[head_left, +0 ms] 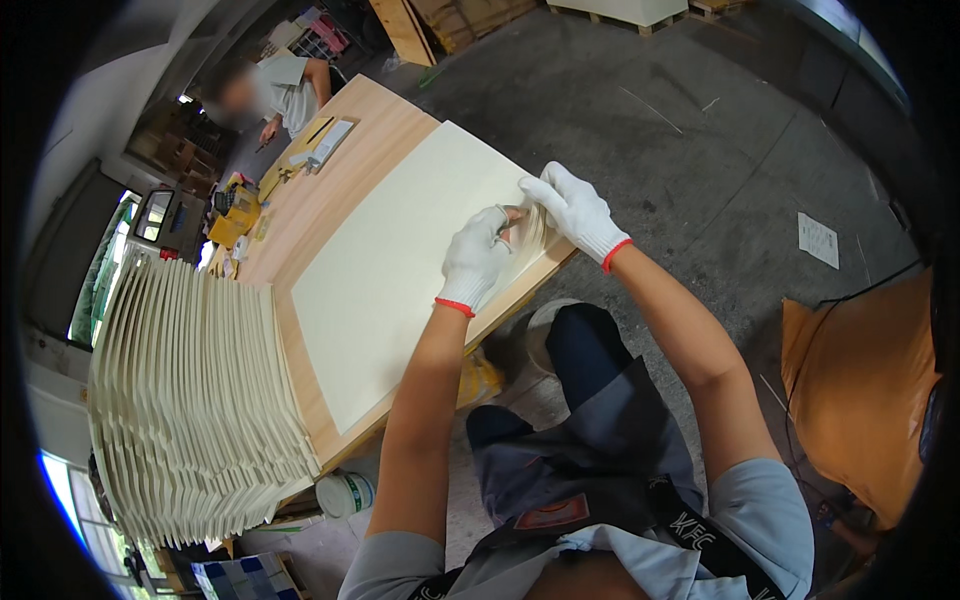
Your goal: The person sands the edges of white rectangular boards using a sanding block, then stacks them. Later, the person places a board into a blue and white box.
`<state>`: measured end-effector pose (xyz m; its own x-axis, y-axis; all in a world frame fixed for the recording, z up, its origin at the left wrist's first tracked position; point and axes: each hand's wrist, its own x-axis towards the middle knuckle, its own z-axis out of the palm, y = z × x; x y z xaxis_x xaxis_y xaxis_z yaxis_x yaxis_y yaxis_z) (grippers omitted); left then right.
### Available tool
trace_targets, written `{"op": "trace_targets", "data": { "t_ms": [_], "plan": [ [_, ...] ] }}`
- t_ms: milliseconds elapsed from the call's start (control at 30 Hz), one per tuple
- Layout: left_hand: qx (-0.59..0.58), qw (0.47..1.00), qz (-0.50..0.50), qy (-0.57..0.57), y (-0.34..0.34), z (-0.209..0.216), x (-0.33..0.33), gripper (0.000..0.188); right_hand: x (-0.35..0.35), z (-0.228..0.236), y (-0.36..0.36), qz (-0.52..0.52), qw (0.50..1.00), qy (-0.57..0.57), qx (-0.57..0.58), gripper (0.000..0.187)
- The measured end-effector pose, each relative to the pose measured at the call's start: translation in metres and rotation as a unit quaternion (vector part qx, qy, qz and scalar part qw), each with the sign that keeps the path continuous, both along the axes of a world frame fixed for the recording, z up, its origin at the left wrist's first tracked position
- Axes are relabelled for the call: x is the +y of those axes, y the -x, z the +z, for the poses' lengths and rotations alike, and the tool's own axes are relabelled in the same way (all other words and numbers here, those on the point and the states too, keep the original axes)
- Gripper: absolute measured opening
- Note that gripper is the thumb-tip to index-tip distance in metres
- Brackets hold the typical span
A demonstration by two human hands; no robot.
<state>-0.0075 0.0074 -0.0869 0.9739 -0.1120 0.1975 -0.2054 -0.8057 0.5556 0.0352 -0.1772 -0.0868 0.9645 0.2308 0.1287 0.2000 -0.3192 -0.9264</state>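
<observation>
A stack of large cream paper sheets [385,265] lies flat on the light wood table. Its near right corner is bent up, and the fanned sheet edges [536,232] show between my hands. My right hand [578,212], in a white glove with a red cuff, is closed on that corner. Beside it, my left hand [474,256] wears a matching glove with some fingertips bare. Its fingers are curled in at the lifted edges, partly hiding what they pinch. Both forearms reach in from the lower edge of the view.
A tall pile of cream sheets in wavy layers [200,390] stands at the table's left end. Across the wood table [345,140] sits another person [290,95], near a yellow bin [235,215]. An orange sack [860,390] stands on the floor at right; a white bucket [345,494] is below the table.
</observation>
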Motion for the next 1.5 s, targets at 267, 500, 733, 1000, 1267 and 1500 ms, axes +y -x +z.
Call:
{"op": "trace_targets", "data": {
  "t_ms": [267,500,733,1000,1267,1500],
  "plan": [
    [0.025,0.997,-0.044,0.054,0.004,0.003,0.002,0.043,0.001,-0.009,0.003,-0.019,0.999,-0.046,-0.016,0.047],
    [0.031,0.997,-0.042,0.056,0.005,0.006,0.001,0.047,0.001,-0.012,0.004,-0.029,0.998,-0.046,-0.031,0.046],
    [-0.057,0.998,0.016,0.016,0.008,0.0,0.0,0.04,0.003,-0.01,0.006,-0.032,0.999,-0.012,-0.038,0.045],
    [0.054,0.998,0.018,-0.019,0.015,0.018,-0.013,0.041,0.004,-0.019,0.001,-0.038,0.998,-0.023,-0.034,0.043],
    [-0.034,0.999,-0.009,0.007,0.007,-0.005,0.002,0.042,0.004,-0.016,0.005,-0.046,0.998,-0.04,-0.036,0.045],
    [-0.045,0.999,0.005,-0.009,0.011,0.002,-0.003,0.033,0.004,-0.011,0.006,-0.042,0.998,-0.045,-0.002,0.047]
  ]
}}
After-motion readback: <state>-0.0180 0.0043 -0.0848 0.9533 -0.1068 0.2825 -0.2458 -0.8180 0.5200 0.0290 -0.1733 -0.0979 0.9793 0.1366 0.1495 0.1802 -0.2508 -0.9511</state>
